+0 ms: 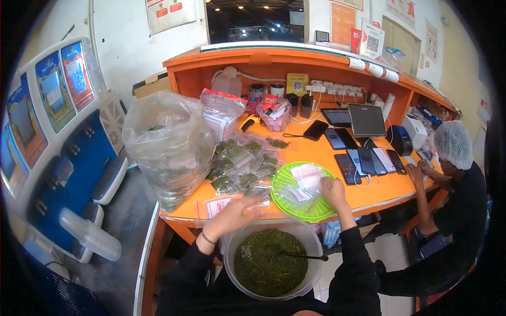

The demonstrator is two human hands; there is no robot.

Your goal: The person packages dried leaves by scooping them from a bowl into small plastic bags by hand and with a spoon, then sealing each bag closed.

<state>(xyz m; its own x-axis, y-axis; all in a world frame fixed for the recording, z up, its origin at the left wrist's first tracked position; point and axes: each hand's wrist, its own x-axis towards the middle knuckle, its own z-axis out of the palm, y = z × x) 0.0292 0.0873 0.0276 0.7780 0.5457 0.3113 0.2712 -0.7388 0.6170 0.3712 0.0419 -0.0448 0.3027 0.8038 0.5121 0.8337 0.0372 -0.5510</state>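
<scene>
The bucket (318, 252) of chopped greens (274, 271) sits at bottom centre. Just above it, my left hand (232, 217) is open, while my right hand (335, 194) curls at the green lid (316, 215) holding clear bags (296, 194); whether it grips one, I can't tell.

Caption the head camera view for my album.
Left hand by bagged greens, right hand at a green lid, tub of chopped leaves below.

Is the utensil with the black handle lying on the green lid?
No, its black handle sticks out of the chopped greens in the tub.
</scene>
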